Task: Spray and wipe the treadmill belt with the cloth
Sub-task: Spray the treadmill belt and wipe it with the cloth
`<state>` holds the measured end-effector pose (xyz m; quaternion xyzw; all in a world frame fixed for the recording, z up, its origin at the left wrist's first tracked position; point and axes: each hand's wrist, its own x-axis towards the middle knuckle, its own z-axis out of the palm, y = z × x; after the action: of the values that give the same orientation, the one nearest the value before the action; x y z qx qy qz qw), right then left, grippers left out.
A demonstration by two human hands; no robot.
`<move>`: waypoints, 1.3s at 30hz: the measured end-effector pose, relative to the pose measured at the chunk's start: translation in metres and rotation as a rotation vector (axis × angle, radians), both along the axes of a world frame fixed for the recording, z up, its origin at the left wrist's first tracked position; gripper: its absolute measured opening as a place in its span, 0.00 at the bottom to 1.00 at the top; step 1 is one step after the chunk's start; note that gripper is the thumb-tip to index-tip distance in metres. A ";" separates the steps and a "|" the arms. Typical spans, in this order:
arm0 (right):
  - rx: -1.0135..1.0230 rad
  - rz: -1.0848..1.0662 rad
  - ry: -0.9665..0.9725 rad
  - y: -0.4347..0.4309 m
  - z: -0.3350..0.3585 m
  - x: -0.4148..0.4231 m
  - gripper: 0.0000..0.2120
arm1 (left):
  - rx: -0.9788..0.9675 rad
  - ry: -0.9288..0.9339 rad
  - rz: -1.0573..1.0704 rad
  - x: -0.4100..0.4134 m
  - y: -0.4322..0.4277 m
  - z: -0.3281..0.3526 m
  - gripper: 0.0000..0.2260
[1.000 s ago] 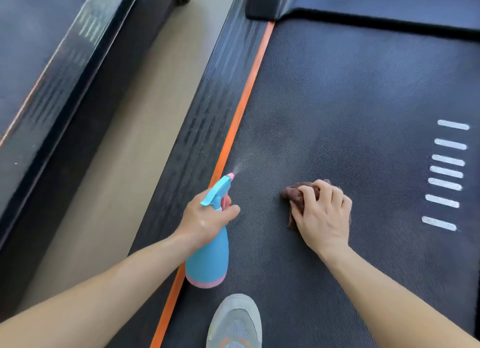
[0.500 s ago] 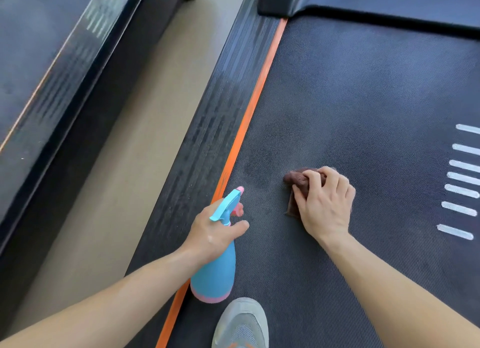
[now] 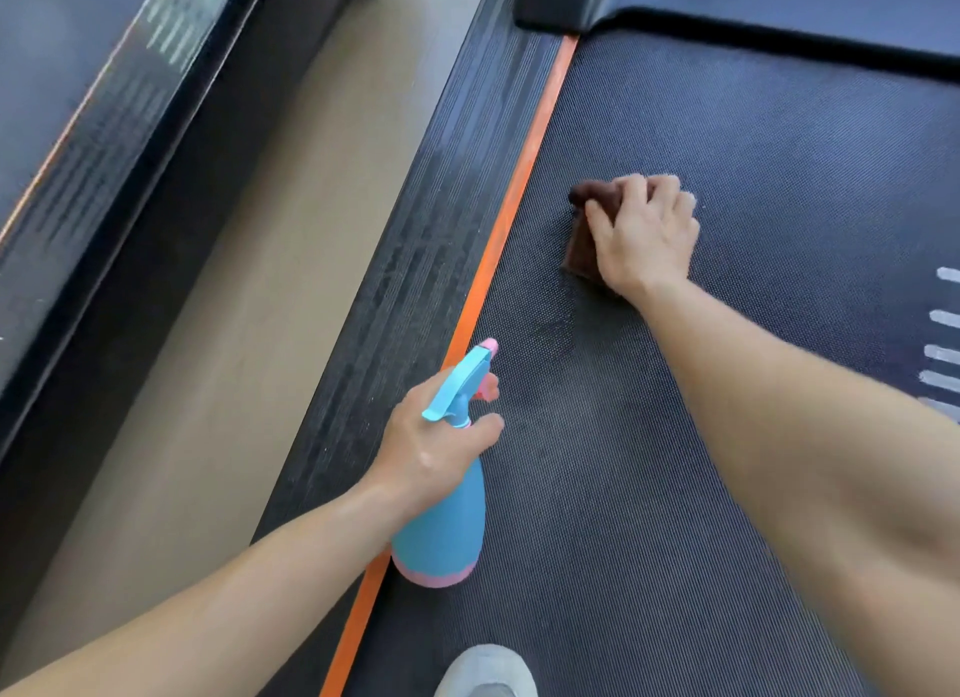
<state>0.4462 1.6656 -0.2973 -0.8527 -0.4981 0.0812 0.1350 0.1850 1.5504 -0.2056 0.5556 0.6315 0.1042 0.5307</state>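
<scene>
floor [image 3: 218, 363] tan, beside side rail [image 3: 415, 259] | left hand [image 3: 431, 452] gripped blue spray bottle [image 3: 447, 530] by neck, above orange stripe [image 3: 498, 239] | right hand [image 3: 644, 233] curled fingers over brown cloth [image 3: 587, 228], pressed on treadmill belt [image 3: 753, 176] | grey shoe [image 3: 488, 670] at bottom edge

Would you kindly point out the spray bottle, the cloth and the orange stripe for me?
spray bottle [image 3: 441, 530], head view, on its blue lower body.
cloth [image 3: 582, 249], head view, on its exposed brown left edge.
orange stripe [image 3: 511, 207], head view, on its middle stretch beside the belt.
</scene>
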 end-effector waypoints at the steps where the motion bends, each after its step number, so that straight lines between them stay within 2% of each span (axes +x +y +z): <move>1: -0.039 0.043 0.001 0.015 -0.001 -0.001 0.24 | 0.015 -0.003 0.011 0.000 0.005 0.001 0.23; 4: -0.027 0.166 -0.080 0.009 -0.009 -0.025 0.22 | 0.032 -0.020 0.072 -0.001 0.018 0.002 0.21; 6: 0.039 0.266 -0.147 -0.045 -0.012 -0.055 0.19 | 0.019 -0.026 0.108 -0.002 0.026 0.005 0.19; 9: 0.086 0.485 -0.125 -0.125 -0.017 -0.087 0.17 | -0.004 -0.037 0.142 -0.002 0.034 0.011 0.17; 13: 0.100 0.638 -0.190 -0.104 -0.022 -0.069 0.17 | -0.017 -0.067 0.189 -0.004 0.038 0.015 0.18; 18: 0.073 0.363 -0.240 -0.012 -0.021 -0.049 0.19 | -0.004 -0.102 0.214 -0.006 0.038 0.012 0.15; 21: 0.054 0.270 -0.205 -0.017 -0.016 -0.061 0.18 | 0.004 -0.097 0.209 -0.004 0.038 0.014 0.16; 23: 0.079 0.315 -0.177 -0.064 -0.015 -0.076 0.17 | 0.008 -0.088 0.195 -0.001 0.039 0.017 0.18; 25: 0.112 0.496 -0.164 -0.115 -0.016 -0.086 0.17 | 0.016 -0.067 0.172 0.002 0.040 0.020 0.18; 27: 0.117 0.625 -0.164 -0.127 -0.019 -0.079 0.18 | 0.021 -0.067 0.160 0.004 0.043 0.021 0.19; 29: 0.103 0.562 -0.207 -0.099 -0.022 -0.068 0.18 | 0.034 -0.095 0.178 0.007 0.049 0.019 0.18; 31: 0.121 0.360 -0.240 -0.048 -0.022 -0.055 0.19 | 0.037 -0.125 0.201 0.010 0.056 0.017 0.19; 33: 0.085 0.223 -0.194 0.008 -0.018 -0.038 0.20 | 0.034 -0.150 0.208 0.010 0.064 0.017 0.19; 36: -0.009 0.198 -0.175 0.066 -0.016 -0.017 0.20 | 0.027 -0.187 0.227 0.012 0.081 0.019 0.14; 39: 0.019 0.162 -0.158 0.066 -0.015 -0.024 0.19 | 0.016 -0.220 0.257 0.015 0.100 0.023 0.12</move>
<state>0.4221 1.7312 -0.3124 -0.8121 -0.5751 0.0195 0.0965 0.2004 1.6509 -0.1830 0.4597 0.6348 0.2366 0.5743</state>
